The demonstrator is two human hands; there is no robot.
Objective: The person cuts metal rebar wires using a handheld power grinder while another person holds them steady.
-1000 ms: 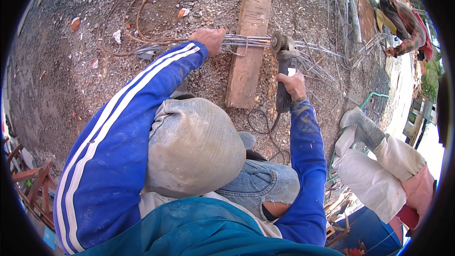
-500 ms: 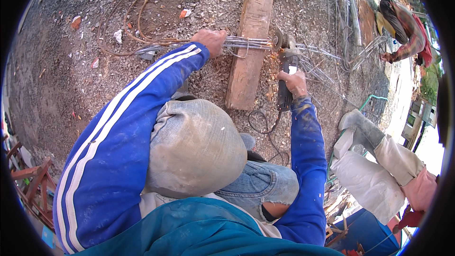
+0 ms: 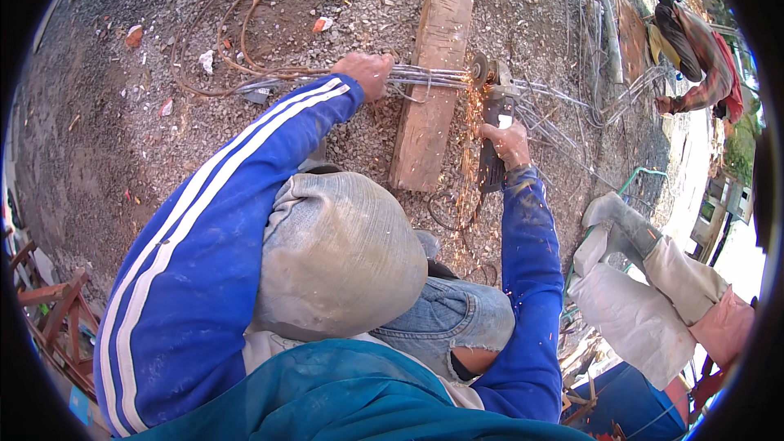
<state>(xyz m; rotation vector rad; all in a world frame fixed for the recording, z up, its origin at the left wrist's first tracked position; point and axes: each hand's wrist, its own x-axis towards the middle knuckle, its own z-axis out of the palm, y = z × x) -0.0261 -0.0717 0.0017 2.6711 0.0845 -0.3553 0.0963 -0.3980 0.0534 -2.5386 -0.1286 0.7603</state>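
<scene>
Wires (image 3: 425, 76) gripped by left hand (image 3: 365, 73); right hand (image 3: 507, 141) clasps grinder (image 3: 495, 126).

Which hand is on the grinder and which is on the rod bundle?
The right hand grips the angle grinder, sparks flying at its disc. The left hand pins the steel rod bundle across the wooden plank.

The bundle of thin rods (image 3: 425, 76) is bare grey metal with a dull sheen, and it lies across a plank (image 3: 433, 73) of rough, unpainted wood, pale and dusty along its edges. The angle grinder (image 3: 492, 135) has a dark matt body and a gritty disc throwing orange sparks. Under all this the ground (image 3: 122, 155) is coarse gravel and dry dirt (rusty brown wire (image 3: 220, 41) loops over it). The sleeves are smooth blue cloth; the right one is paint-flecked.
</scene>
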